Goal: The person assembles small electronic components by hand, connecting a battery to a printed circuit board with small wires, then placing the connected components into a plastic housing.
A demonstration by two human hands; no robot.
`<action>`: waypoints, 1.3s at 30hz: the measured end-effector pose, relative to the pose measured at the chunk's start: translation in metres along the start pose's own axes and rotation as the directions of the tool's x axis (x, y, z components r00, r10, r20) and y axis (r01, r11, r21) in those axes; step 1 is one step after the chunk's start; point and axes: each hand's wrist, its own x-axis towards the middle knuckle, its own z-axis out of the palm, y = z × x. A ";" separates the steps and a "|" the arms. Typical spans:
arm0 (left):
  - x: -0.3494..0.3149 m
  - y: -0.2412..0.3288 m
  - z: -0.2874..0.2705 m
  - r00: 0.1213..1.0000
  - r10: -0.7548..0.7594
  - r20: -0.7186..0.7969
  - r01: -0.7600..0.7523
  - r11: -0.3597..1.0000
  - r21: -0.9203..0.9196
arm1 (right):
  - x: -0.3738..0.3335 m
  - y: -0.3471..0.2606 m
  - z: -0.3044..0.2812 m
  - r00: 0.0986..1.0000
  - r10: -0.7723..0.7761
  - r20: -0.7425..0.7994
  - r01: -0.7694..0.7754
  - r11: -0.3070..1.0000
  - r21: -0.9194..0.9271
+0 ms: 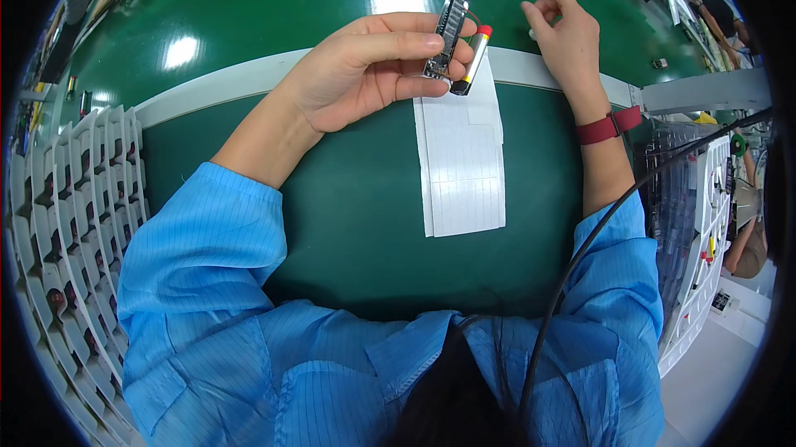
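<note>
Currently, near the far end of the white sheet [464, 165], the left hand [356, 65] grips a dark casing [451, 24] beside a red-tipped silver cylinder [476, 59]; right of the sheet, the right hand [570, 42] curls loosely, fingertips apart.

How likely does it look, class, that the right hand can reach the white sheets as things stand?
Probably yes: the right hand is near the white sheets, whose lower part lies uncovered; only their upper end is overlapped by the left hand and silver cylinder.
</note>
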 end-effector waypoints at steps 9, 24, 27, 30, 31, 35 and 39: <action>0.002 -0.005 -0.007 0.999 0.028 0.036 -0.028 0.999 -0.018 | -0.027 -0.062 -0.014 0.719 0.011 0.695 -0.694 0.075 0.716; 0.000 -0.005 0.008 0.967 0.099 -0.234 0.028 0.873 0.486 | -0.030 -0.072 -0.013 0.859 0.175 0.481 -0.511 0.336 0.791; 0.000 -0.003 0.005 0.979 0.047 -0.197 0.042 0.905 0.424 | -0.028 -0.066 -0.016 0.805 0.100 0.585 -0.593 0.153 0.790; -0.002 -0.005 0.007 0.992 -0.016 -0.126 0.059 0.936 0.347 | -0.028 -0.062 -0.019 0.743 -0.006 0.670 -0.669 -0.034 0.742; -0.001 -0.006 0.008 0.987 -0.005 -0.159 0.064 0.925 0.373 | -0.027 -0.066 -0.020 0.784 0.057 0.618 -0.620 0.104 0.778; 0.001 -0.009 0.011 0.973 0.023 -0.231 0.073 0.915 0.397 | -0.027 -0.083 -0.025 0.906 0.172 0.386 -0.418 0.490 0.764; 0.000 -0.011 0.016 0.959 0.065 -0.274 0.065 0.895 0.441 | -0.027 -0.084 -0.022 0.912 0.181 0.369 -0.407 0.522 0.749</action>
